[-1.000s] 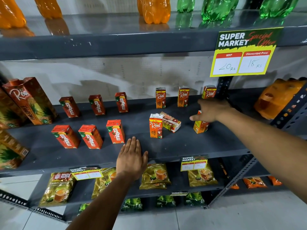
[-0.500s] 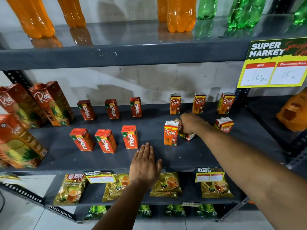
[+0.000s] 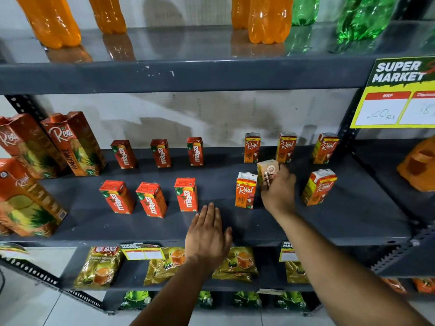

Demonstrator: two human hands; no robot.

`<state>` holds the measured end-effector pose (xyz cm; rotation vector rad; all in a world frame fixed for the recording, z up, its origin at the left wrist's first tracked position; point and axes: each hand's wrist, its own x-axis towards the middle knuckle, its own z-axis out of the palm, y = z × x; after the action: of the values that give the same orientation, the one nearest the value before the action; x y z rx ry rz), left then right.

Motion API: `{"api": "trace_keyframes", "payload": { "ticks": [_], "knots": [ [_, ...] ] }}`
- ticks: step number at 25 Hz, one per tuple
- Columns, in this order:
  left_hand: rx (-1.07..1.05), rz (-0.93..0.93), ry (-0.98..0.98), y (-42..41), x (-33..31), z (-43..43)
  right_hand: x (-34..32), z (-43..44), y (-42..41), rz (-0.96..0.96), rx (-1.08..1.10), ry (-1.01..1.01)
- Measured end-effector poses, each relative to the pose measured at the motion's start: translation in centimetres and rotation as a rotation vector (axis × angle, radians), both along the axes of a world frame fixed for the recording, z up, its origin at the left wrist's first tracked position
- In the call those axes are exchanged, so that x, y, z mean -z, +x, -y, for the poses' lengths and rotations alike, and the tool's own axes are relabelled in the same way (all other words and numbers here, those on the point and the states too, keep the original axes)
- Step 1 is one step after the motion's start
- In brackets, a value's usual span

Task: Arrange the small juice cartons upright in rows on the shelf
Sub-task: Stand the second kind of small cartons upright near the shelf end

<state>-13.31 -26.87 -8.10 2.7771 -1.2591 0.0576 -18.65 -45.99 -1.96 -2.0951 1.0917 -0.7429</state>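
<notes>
Nearest to you, your left hand [image 3: 207,238] lies flat and empty on the front edge of the shelf [image 3: 329,222], with the fingers spread and holding nothing. It gives you support while you reach.

A little further in, your right hand [image 3: 279,191] is closed around one small carton [image 3: 267,172]. The hand holds it by the lower half, raised above the shelf, and its top points up and a little away from you. It is just beside the standing carton [image 3: 246,190] of the front row and seems almost to touch it. On the other side stands another carton [image 3: 319,187], which leans a little.

Such a carton is probably light, and its card walls are stiff enough but will dent if you press hard. The printed skin looks smooth, so hold it on two opposite flat sides, near the middle, with a mild squeeze. The base is narrow, so it can tip easily.

Behind, the back row [image 3: 286,148] of three cartons stands upright near the wall.
</notes>
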Motion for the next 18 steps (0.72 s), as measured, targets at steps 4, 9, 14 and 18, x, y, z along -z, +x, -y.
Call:
{"api": "trace_keyframes", "payload": {
  "ticks": [4,9,14,18],
  "knots": [
    [-0.018,-0.012,-0.02,-0.1,-0.1,0.1,1.6,-1.4,-1.2,0.047,0.099,0.05],
    [-0.015,-0.03,-0.024,-0.2,0.0,0.0,2.3,-1.0,-1.7,0.018,0.087,0.096],
    [-0.015,-0.035,-0.019,-0.2,0.0,-0.1,2.6,-0.6,-2.1,-0.065,0.052,0.053],
    [-0.016,-0.033,-0.022,-0.1,0.1,-0.1,0.5,-0.2,-3.8,-0.249,-0.005,-0.208]
  ]
}}
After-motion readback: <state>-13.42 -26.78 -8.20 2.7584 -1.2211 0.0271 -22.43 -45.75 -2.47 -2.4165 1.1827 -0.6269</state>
